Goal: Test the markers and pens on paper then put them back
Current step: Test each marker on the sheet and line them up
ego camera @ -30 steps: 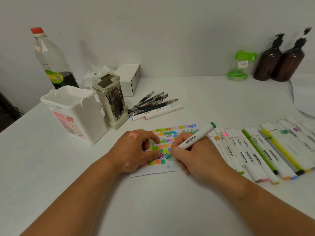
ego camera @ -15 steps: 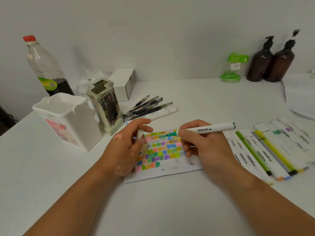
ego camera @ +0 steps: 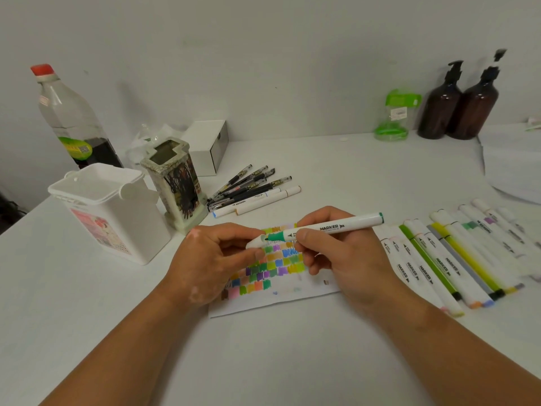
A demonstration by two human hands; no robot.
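Note:
My right hand [ego camera: 339, 259] grips a white marker [ego camera: 330, 227] with a green tip, held level above the paper [ego camera: 281, 297]. My left hand [ego camera: 216, 259] pinches the marker's white cap [ego camera: 254, 243] right at the green tip. The paper lies under both hands and carries several rows of coloured scribbles. A row of several white markers [ego camera: 439, 259] lies on the table to the right. Black pens and two white markers [ego camera: 251, 190] lie in a pile behind the paper.
A white plastic bucket [ego camera: 108, 212] and a patterned pen holder [ego camera: 175, 183] stand at the left. Behind them are a plastic bottle [ego camera: 70, 118] and a small white box [ego camera: 209, 145]. Two brown pump bottles [ego camera: 459, 106] and a green container [ego camera: 395, 115] stand at the back right.
My right hand lifted the marker off the paper and turned it level. My left hand came off the paper with the cap and brought it to the tip.

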